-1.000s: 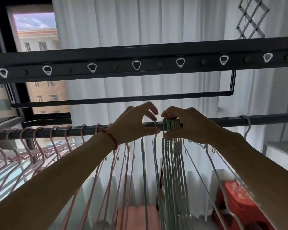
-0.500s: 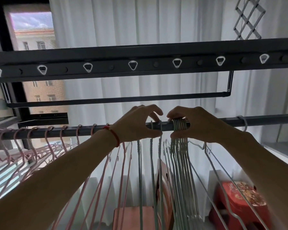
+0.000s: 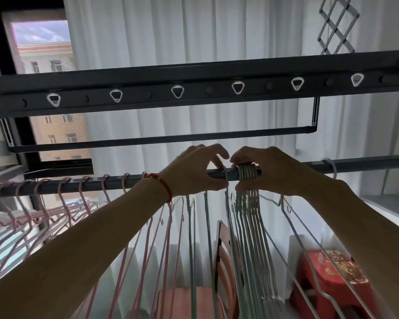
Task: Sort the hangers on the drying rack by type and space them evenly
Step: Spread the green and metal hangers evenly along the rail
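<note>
1. Centrally, the rail [image 3: 115,183] of the drying rack runs across the middle of the frame, its long axis left to right and rising slightly toward the right edge.
2. Left hand [image 3: 191,171]: fingers and thumb curled, pinching the hook of a single green hanger [image 3: 226,180] where it sits on the rail; the hanger's body hangs straight down toward the lower centre.
3. Right hand [image 3: 270,171]: fingers over the rail and thumb beneath, gripping the packed bunch of green hangers [image 3: 248,172] at their hooks. About six or seven hooks lie pressed together; the exact count cannot be told.
4. Key relation: the single green hanger sits just to the left of the bunch, nearly touching it, between the two hands. The left hand is on it, and any spacing move would run along the rail's long axis toward the left of the frame, judging from the open rail there.
5. Spaced green hangers [image 3: 190,226]: two or three bodies hang below the left wrist, apart from one another.
6. Pink hangers [image 3: 62,194]: about eight hooks sit evenly apart along the left half of the rail; more may lie behind the left forearm.
7. Wire hangers [image 3: 293,229]: two pale ones hang under the right forearm, with one further hook [image 3: 331,166] alone at the right of the rail.
8. Judgement: sorting looks largely done; spreading the green bunch remains.
</note>
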